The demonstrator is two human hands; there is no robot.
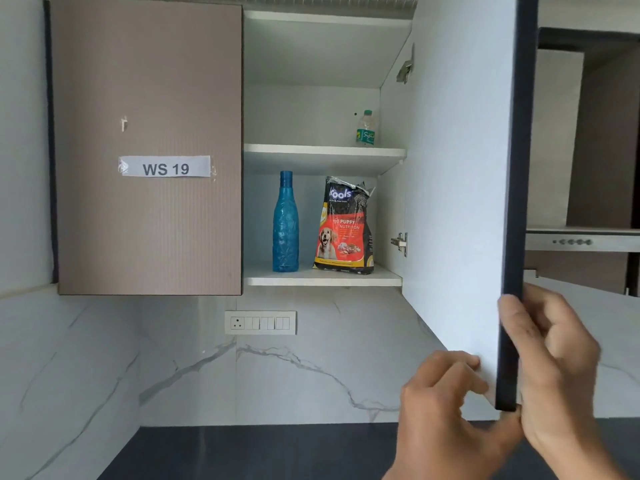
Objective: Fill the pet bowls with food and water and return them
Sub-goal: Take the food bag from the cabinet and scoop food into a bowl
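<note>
A wall cupboard stands with its right door (457, 188) swung open. On the bottom shelf (322, 280) a blue water bottle (286, 223) stands upright, and a black, red and yellow puppy food bag (344, 226) stands to its right. Both hands are at the door's lower edge. My left hand (446, 410) touches the white inner face near the bottom corner. My right hand (550, 358) wraps its fingers around the dark outer edge. No pet bowls are in view.
A small clear bottle with a green label (365, 129) sits on the upper shelf. The left door (149, 147) is closed and bears a "WS 19" label. A switch plate (260, 322) is on the marble backsplash. A dark countertop (242, 452) runs below.
</note>
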